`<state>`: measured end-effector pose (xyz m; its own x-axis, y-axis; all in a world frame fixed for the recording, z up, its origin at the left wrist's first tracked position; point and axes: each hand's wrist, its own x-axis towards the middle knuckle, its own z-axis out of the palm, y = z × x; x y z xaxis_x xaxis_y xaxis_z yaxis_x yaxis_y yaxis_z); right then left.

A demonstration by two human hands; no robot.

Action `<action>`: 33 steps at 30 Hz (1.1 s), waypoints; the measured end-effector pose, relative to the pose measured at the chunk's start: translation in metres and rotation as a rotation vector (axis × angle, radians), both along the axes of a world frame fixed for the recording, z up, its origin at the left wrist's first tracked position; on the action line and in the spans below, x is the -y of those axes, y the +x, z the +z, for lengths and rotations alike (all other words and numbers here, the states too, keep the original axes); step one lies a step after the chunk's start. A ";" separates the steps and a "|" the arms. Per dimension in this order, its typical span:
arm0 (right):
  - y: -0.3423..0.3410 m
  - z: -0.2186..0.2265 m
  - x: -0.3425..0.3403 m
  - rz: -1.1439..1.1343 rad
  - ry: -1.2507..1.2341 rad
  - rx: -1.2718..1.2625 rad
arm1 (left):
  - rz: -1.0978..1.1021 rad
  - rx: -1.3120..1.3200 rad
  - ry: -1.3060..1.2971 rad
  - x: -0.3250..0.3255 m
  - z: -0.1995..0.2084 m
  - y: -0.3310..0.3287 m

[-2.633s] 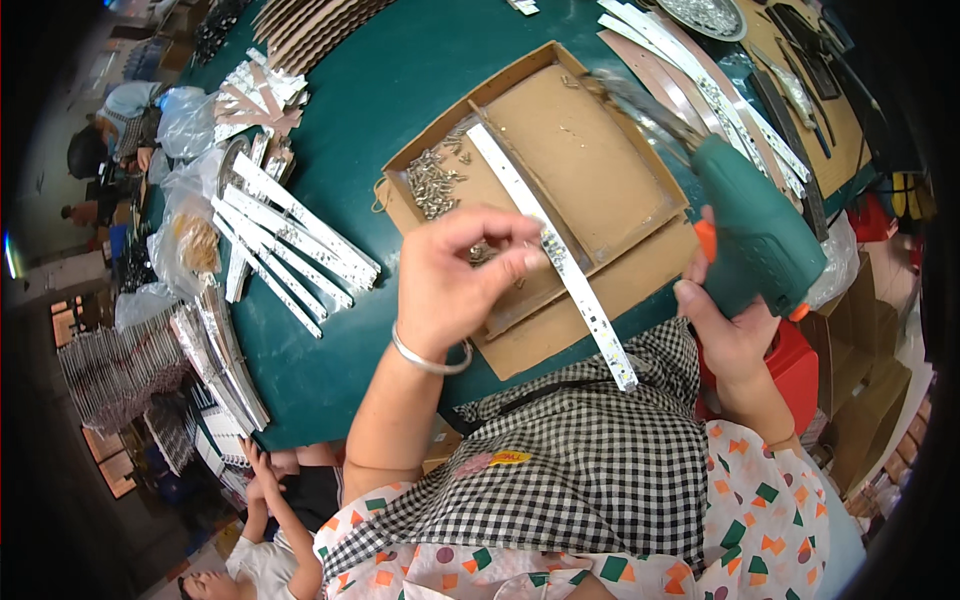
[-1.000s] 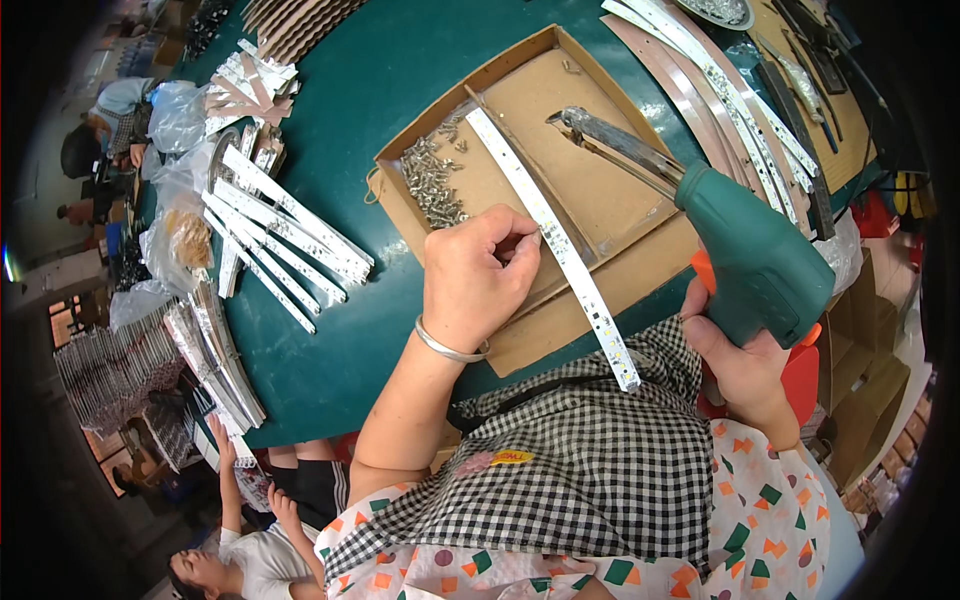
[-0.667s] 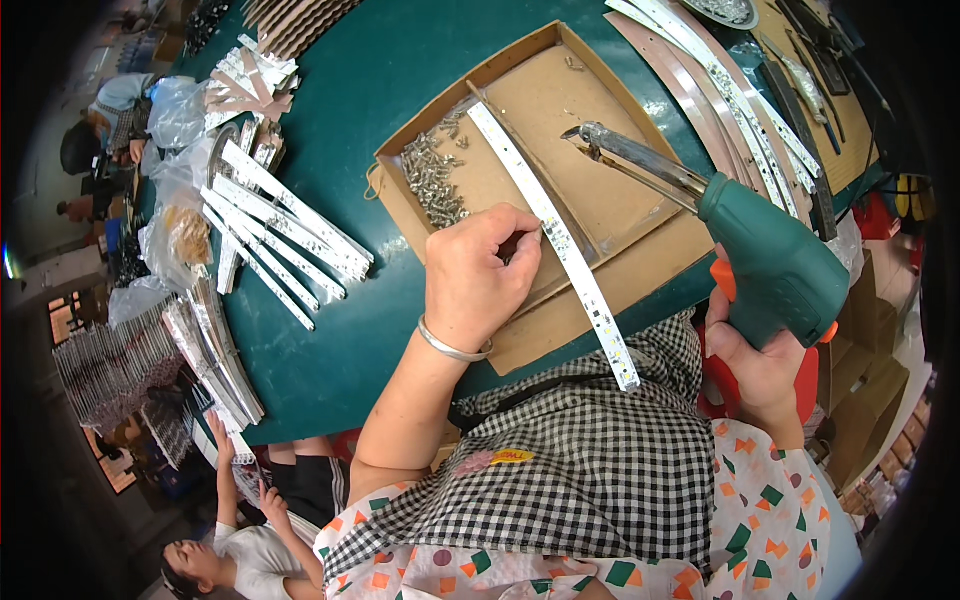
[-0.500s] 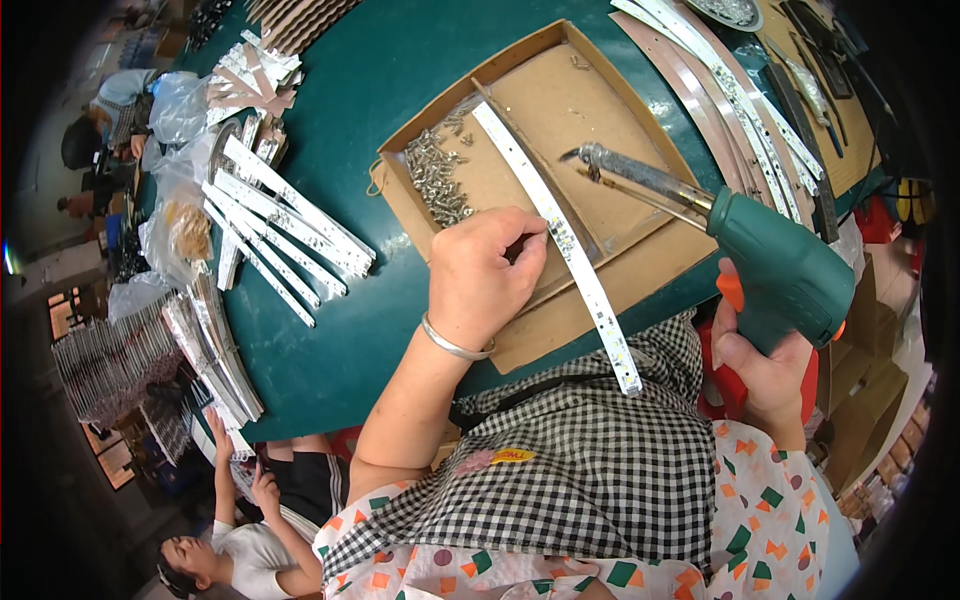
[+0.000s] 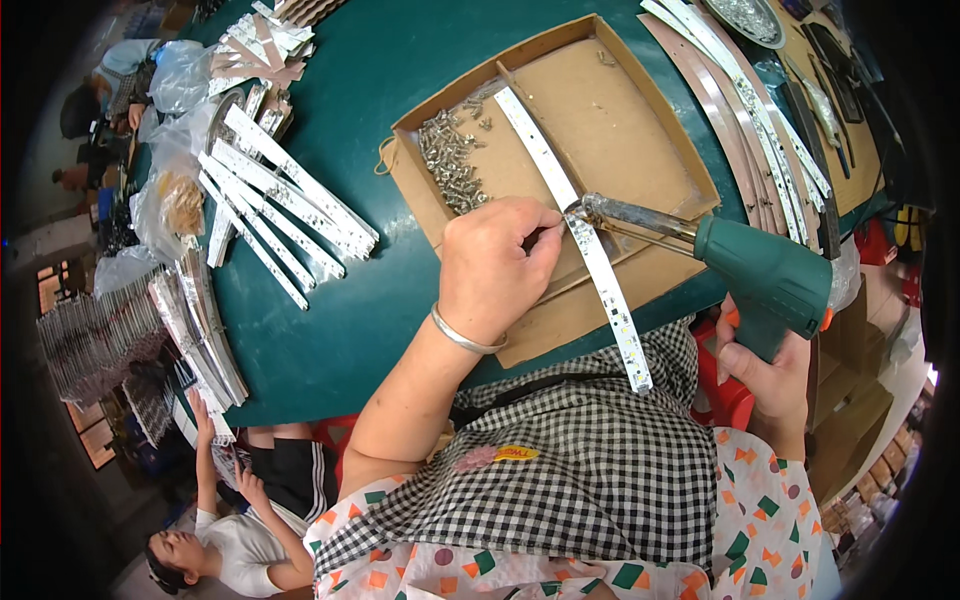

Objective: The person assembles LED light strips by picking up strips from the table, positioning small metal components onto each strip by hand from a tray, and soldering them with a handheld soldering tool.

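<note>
A narrow white LED circuit board strip (image 5: 610, 290) lies slantwise across a shallow cardboard box (image 5: 640, 90), its near end jutting past the box towards my apron. My left hand (image 5: 500, 262) is closed in a pinch at the strip's left edge, near its middle. Whatever is between those fingertips is too small and hidden to make out. In my right hand (image 5: 775, 375) is a green soldering gun (image 5: 770, 275), gripped by its handle. Its dark tip reaches the strip right beside my left fingertips. Small metal parts (image 5: 450, 165) are heaped in the box's left compartment.
Several white LED strips (image 5: 290, 200) are fanned out on the green table (image 5: 340, 100) at left, near plastic bags (image 5: 180, 80). More long strips (image 5: 750, 110) lie at right, by a metal dish (image 5: 750, 18). Another person (image 5: 240, 550) sits at the lower left.
The soldering gun's tip has moved left and down, from above the box's right compartment onto the strip by my left fingertips. My left hand stays pinched at the strip's edge.
</note>
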<state>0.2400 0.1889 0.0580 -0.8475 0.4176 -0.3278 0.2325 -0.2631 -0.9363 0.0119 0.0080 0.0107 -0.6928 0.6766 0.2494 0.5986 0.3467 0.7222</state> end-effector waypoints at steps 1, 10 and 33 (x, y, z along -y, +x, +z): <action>0.000 0.000 -0.001 0.020 -0.010 0.017 | -0.002 0.002 0.003 0.000 0.000 0.000; -0.008 0.010 0.005 -0.069 0.027 0.040 | -0.028 -0.051 0.033 0.001 -0.002 -0.001; -0.017 0.010 -0.006 -0.199 0.041 -0.100 | -0.051 -0.036 0.041 0.002 -0.003 -0.001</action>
<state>0.2230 0.1952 0.0680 -0.7743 0.5912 -0.2256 0.0854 -0.2556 -0.9630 0.0108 0.0057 0.0073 -0.6481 0.6991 0.3019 0.6402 0.2856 0.7132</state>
